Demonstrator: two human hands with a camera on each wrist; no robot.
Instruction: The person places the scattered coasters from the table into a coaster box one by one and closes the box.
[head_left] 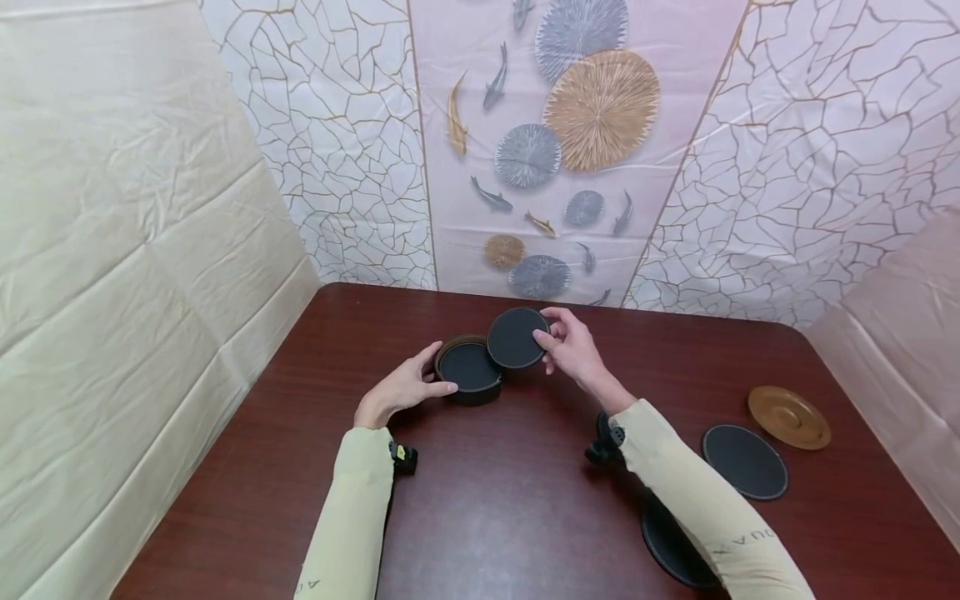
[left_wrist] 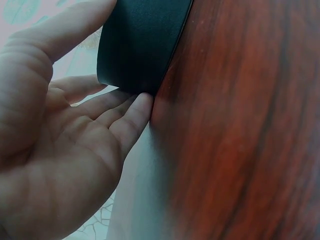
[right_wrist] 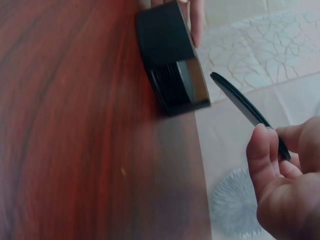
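Note:
A round black coaster holder [head_left: 471, 397] stands on the table, with a black coaster visible in its top. Through a notch in its side, several stacked coasters [right_wrist: 172, 85] show in the right wrist view. My left hand [head_left: 405, 385] holds the holder from the left, thumb at the near rim and fingers around the far side; its fingertips touch the dark wall [left_wrist: 140, 45] low down. Pinched between the thumb and fingers of my right hand [head_left: 576, 348] is another round black coaster [head_left: 516, 337], tilted above the holder's right edge. In the right wrist view this coaster [right_wrist: 245, 107] appears nearly edge-on, apart from the holder.
On the right of the dark red table [head_left: 495, 517] lie a black disc [head_left: 745, 462] and a brown ridged disc [head_left: 789, 417]. Another black disc [head_left: 671, 546] is partly hidden under my right sleeve. Patterned cloth [head_left: 360, 142] hangs behind the table.

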